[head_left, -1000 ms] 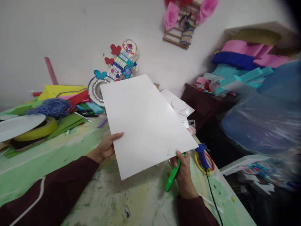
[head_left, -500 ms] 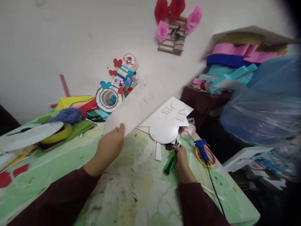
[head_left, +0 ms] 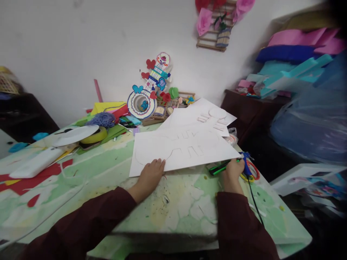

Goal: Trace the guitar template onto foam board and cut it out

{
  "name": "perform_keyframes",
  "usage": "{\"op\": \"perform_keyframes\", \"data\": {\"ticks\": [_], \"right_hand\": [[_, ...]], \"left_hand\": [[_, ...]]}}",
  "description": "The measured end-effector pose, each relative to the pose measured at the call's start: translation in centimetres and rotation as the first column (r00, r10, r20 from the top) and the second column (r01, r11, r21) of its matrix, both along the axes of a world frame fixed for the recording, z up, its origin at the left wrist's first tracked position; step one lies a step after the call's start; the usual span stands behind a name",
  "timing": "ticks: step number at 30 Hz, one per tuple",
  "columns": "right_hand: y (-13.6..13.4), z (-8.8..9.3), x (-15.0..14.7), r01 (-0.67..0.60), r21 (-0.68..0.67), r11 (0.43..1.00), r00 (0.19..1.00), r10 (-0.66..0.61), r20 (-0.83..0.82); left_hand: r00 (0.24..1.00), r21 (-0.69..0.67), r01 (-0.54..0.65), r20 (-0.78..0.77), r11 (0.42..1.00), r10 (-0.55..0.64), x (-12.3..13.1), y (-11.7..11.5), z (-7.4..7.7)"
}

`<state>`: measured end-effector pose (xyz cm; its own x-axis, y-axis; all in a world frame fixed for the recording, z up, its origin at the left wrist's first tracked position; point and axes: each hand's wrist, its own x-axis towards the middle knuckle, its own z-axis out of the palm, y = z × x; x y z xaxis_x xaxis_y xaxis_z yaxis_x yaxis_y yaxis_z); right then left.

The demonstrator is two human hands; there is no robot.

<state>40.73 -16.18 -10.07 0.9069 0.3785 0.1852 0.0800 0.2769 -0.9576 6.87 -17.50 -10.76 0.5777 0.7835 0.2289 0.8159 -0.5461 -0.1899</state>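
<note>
Since the earlier frame, the white sheet (head_left: pixel 184 150) has come down flat on the desk (head_left: pixel 173 209). Our left hand (head_left: pixel 150 173) lies open, pressing its near edge to steady it; our right hand (head_left: pixel 232 170) grips the green cutter (head_left: pixel 218 168) at the sheet's corner.

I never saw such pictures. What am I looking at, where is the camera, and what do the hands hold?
No machine here: a person works with bare hands. The camera sits on their head and looks down, so you see their own arms. The left hand lies flat on the near edge of a white sheet on a paint-stained green table. The right hand grips a green cutter beside a blue glue gun. Yarn, tape and a paper guitar are farther back.
</note>
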Motion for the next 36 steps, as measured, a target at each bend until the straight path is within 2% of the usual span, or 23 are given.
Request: {"op": "perform_keyframes", "data": {"ticks": [3, 7, 11, 13, 17, 19, 20, 21, 24, 25, 27, 29, 32, 34, 36], "right_hand": [[0.3, 0.4, -0.3, -0.044, 0.106, 0.993, 0.988, 0.059, -0.145], [0.5, 1.0, -3.0, -0.149, 0.282, 0.948, 0.958, 0.21, -0.197], [0.4, 0.8, -5.2, -0.295, 0.335, 0.895, 0.893, 0.382, -0.236], [0.4, 0.7, -5.3, -0.282, 0.358, 0.89, 0.891, 0.381, -0.245], [0.3, 1.0, -3.8, -0.206, 0.446, 0.871, 0.922, 0.326, -0.211], [0.2, 1.4, -3.1, -0.2, 0.487, 0.85, 0.931, 0.32, -0.177], [0.1, 1.7, -2.8, -0.194, 0.503, 0.842, 0.936, 0.313, -0.163], [0.1, 1.8, -2.5, -0.186, 0.511, 0.839, 0.94, 0.303, -0.156], [0.1, 2.0, -1.8, -0.154, 0.518, 0.841, 0.947, 0.275, -0.165], [0.2, 2.0, -1.5, -0.142, 0.516, 0.845, 0.948, 0.266, -0.176], [0.3, 1.8, -1.1, -0.124, 0.506, 0.854, 0.947, 0.254, -0.197], [0.4, 1.6, -0.7, -0.116, 0.492, 0.863, 0.944, 0.25, -0.215], [0.4, 1.5, -0.3, -0.108, 0.493, 0.863, 0.938, 0.253, -0.237], [0.4, 1.5, 0.0, -0.095, 0.505, 0.858, 0.933, 0.254, -0.255], [0.3, 1.5, 0.1, -0.086, 0.517, 0.852, 0.929, 0.256, -0.268]], "left_hand": [[0.994, 0.055, 0.106, 0.017, 0.993, -0.107, 0.1, 0.3, 0.1], [0.959, 0.201, 0.237, 0.108, 0.951, -0.262, -0.2, 0.7, 0.0], [0.838, 0.349, 0.447, 0.16, 0.824, -0.522, -0.6, 0.5, 0.6], [0.749, 0.359, 0.578, 0.122, 0.733, -0.651, -0.5, 0.0, 1.1], [0.53, 0.226, 0.82, 0.046, 0.526, -0.847, 0.0, -1.2, 1.9], [0.48, 0.143, 0.863, 0.068, 0.485, -0.875, -0.2, -1.4, 2.0], [0.49, 0.119, 0.859, 0.097, 0.499, -0.866, -0.5, -1.3, 2.0], [0.522, 0.117, 0.835, 0.142, 0.538, -0.841, -0.9, -1.2, 2.0], [0.656, 0.2, 0.649, 0.343, 0.734, -0.673, -2.7, 0.0, 2.0], [0.676, 0.242, 0.562, 0.417, 0.791, -0.608, -3.3, 0.6, 2.2], [0.676, 0.33, 0.386, 0.535, 0.862, -0.507, -4.5, 1.9, 2.6], [0.668, 0.407, 0.212, 0.603, 0.888, -0.436, -5.6, 3.4, 3.2], [0.661, 0.46, -0.054, 0.682, 0.886, -0.314, -7.2, 5.8, 3.8], [0.594, 0.437, -0.214, 0.768, 0.874, -0.239, -8.2, 7.3, 3.8], [0.488, 0.355, -0.314, 0.856, 0.88, -0.171, -8.8, 8.5, 3.4]]}}
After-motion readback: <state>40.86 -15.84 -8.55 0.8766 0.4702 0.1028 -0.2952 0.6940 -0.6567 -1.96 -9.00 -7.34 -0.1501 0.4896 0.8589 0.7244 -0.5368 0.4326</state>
